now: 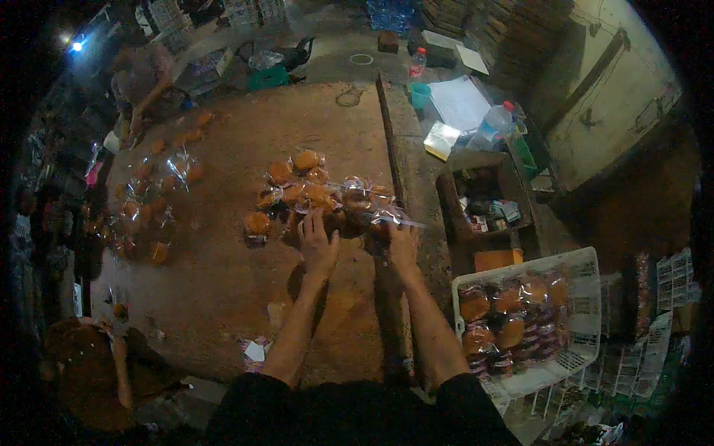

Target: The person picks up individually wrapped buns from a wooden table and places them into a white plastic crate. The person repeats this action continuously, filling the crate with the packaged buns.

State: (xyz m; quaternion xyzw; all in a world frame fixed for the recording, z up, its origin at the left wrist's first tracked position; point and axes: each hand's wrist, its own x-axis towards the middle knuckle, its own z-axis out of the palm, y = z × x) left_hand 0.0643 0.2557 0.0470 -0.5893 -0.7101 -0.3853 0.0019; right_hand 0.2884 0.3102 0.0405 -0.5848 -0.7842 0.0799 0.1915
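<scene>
A loose pile of round orange-brown buns in clear plastic wrappers lies on the brown wooden table in front of me. My left hand rests against the near side of the pile, its fingers stretched forward and the thumb apart. At the pile's right end my right hand has its fingers closed on a wrapped bun, whose shiny wrapper sticks out past the fingers. The fingertips of that hand are partly lost in glare and shadow.
More wrapped buns lie along the table's left side. At right stands a white plastic crate stacked with wrapped buns, below an open cardboard box. A bottle and papers lie beyond. Other people are at the left.
</scene>
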